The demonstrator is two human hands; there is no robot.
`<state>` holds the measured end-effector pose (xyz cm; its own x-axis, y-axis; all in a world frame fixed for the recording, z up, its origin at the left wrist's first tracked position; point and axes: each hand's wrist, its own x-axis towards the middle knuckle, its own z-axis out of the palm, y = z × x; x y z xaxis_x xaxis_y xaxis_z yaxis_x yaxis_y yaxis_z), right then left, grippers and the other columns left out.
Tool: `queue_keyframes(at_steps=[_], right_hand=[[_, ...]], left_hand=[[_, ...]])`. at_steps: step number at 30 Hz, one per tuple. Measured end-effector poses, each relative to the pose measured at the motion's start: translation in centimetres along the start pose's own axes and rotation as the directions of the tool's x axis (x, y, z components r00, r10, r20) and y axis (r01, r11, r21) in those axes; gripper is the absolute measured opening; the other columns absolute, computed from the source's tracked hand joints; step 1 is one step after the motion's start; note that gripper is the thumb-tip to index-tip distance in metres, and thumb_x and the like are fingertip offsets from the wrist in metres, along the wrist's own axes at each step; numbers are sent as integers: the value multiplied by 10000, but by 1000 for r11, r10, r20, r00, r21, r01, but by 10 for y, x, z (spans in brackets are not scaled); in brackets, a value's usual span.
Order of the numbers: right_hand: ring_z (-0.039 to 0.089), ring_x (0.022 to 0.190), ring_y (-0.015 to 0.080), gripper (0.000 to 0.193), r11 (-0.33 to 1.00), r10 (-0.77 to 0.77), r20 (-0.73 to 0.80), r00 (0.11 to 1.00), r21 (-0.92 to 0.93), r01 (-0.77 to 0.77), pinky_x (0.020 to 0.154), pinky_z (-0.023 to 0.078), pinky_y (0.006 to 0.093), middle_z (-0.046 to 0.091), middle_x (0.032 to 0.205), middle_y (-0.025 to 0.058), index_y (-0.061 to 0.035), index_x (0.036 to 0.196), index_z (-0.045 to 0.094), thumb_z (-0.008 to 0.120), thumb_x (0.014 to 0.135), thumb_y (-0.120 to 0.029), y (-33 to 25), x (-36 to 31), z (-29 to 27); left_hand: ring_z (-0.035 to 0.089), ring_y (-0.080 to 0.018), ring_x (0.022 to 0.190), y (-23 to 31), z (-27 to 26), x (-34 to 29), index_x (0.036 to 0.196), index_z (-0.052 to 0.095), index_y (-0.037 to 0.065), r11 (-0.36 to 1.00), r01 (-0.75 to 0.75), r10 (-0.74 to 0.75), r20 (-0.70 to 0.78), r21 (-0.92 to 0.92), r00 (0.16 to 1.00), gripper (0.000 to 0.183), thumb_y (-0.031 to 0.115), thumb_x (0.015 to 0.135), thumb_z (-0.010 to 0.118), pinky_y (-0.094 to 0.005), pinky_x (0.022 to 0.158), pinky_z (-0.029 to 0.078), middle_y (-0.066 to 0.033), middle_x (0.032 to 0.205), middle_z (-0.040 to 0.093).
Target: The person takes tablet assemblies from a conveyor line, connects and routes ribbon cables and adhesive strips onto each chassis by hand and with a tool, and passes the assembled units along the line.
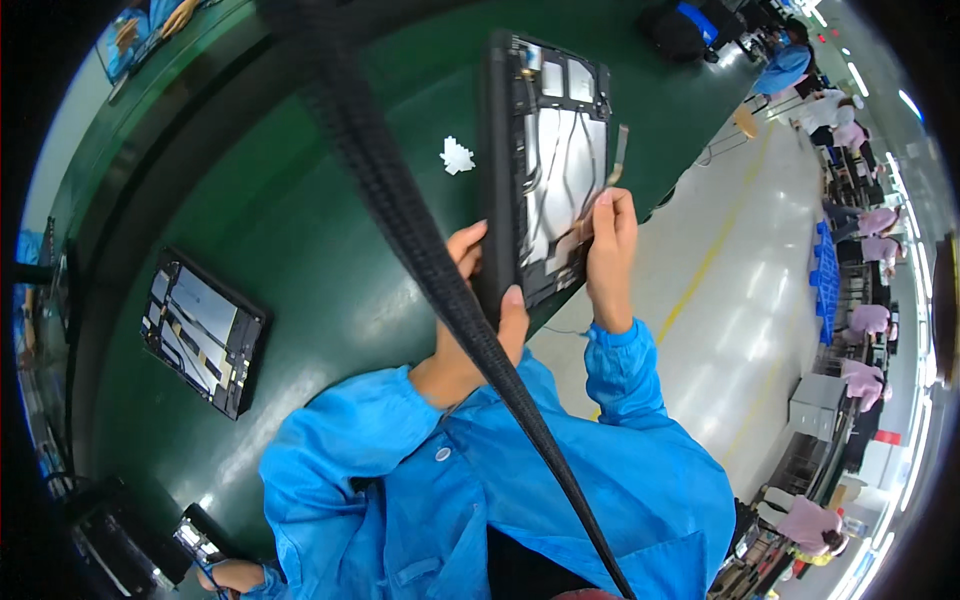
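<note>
I hold an opened black device (560, 170) upright and slightly tilted in front of me, close to the edge of the green table (330, 320); I cannot tell whether it touches the tabletop. My left hand (450, 355) grasps its lower left corner, thumb on the front, fingers round the side. My right hand (612, 255) grips it at the right edge, where a loose ribbon cable (621, 152) sticks up beside the fingertips; whether they pinch the cable too, I cannot tell. A white scrap (457, 156) lies to the left of the device. A second opened device (203, 330) lies farther left on the table. A black strap (415, 230) crosses my view, hiding part of my left hand. At the lower left is another person's hand (237, 574).
</note>
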<state>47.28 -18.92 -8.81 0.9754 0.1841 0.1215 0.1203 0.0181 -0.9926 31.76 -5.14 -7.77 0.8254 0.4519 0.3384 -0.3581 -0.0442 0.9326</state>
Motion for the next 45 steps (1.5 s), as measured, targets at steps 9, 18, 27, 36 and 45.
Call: queue_keyframes(at_steps=[9,18,27,36,45], right_hand=[[582,593,189,199,911,-68,495,866,-323,256,577,452,358,592,684,107,-30,1117,645,716,1120,-216,-14,-67,71],[746,715,358,465,567,-316,715,624,-385,728,641,577,486,753,806,173,-77,1316,760,863,948,-341,-54,-62,106],[641,494,244,247,895,-32,937,349,-129,427,555,500,386,678,605,93,-53,1137,804,824,955,-218,-42,-67,126],[770,736,220,270,943,-204,948,246,123,310,675,635,344,816,980,101,-53,1043,821,751,818,79,-35,-91,89],[809,864,330,226,843,-431,807,404,199,500,759,643,391,812,1056,176,-3,1018,793,884,814,35,-22,-106,88]], left_hand=[[553,-310,1405,29,-97,-77,1717,181,-18,894,212,-106,-274,395,956,832,-9,1001,604,-433,1214,416,-267,1568,495],[611,-249,646,56,-139,-82,1558,587,38,419,273,-91,-258,866,962,669,152,935,803,-416,599,492,-104,797,618],[590,-234,622,42,-164,-78,1179,795,69,496,-75,115,21,865,993,264,27,919,775,-415,569,466,-82,810,664],[501,-136,571,60,-155,-68,1124,835,44,786,129,-152,-13,605,988,215,-31,944,744,-324,536,367,-80,839,695],[674,-180,705,68,-155,-62,1171,819,30,821,111,-179,68,559,982,267,-41,920,762,-314,590,478,-116,1009,774]])
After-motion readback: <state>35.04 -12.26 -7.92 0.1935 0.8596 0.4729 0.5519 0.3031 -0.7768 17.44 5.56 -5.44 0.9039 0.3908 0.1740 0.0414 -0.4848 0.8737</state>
